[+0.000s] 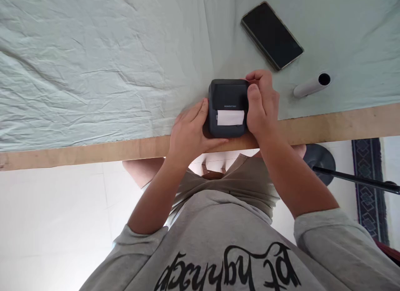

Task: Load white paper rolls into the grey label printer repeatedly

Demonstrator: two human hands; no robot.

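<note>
A small black portable printer (228, 95) rests near the front edge of the cloth-covered table, with a white paper strip (230, 117) lying out of its slot. My left hand (191, 126) braces the printer's left side, its fingers straight along the casing and its thumb stretched across the front. On the other side, my right hand (263, 101) grips the printer, thumb on the upper right edge and fingers curled round the far right corner. Parts of the right fingers are hidden behind the hand.
A dark-screened phone (272, 36) lies beyond the right hand. Right of that hand is a white cylinder (311, 86) with a dark open end. The wooden table edge (84, 152) runs under both wrists. A black stand (353, 176) is on the floor at right.
</note>
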